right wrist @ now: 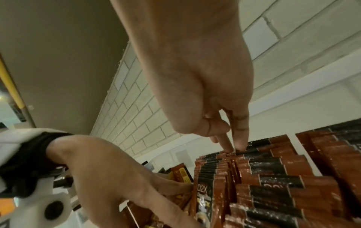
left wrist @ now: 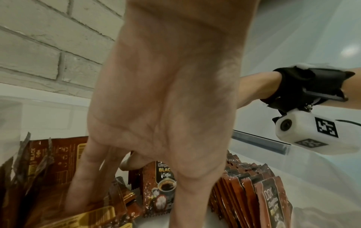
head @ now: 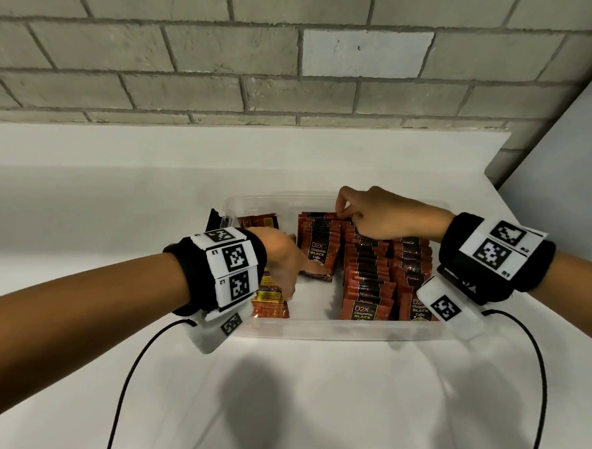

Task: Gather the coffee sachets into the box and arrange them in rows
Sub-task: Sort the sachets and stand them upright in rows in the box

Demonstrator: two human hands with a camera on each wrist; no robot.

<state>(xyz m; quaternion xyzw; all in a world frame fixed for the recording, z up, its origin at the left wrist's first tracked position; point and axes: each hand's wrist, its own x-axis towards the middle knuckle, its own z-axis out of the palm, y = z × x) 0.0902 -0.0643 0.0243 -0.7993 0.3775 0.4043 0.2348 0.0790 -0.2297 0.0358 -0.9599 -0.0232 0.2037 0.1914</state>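
Observation:
A clear plastic box (head: 316, 332) sits on the white counter. In its middle and right stand several rows of red-and-black coffee sachets (head: 367, 279) (right wrist: 273, 182). Loose sachets (head: 269, 305) (left wrist: 58, 162) with yellow labels lie at its left side. My left hand (head: 297, 269) (left wrist: 136, 162) (right wrist: 126, 185) is inside the box with its fingers spread. One finger presses the front sachet (head: 317, 253) (left wrist: 162, 185) of the left row and another touches the loose ones. My right hand (head: 345, 213) (right wrist: 233, 146) pinches sachet tops at that row's far end.
A grey brick wall (head: 227, 66) rises behind the counter, and a side wall (head: 583, 153) closes in at the right. A dark object (head: 214, 220) stands behind the box's far left corner. Black cables (head: 132, 370) hang from both wrist cameras over the counter's front.

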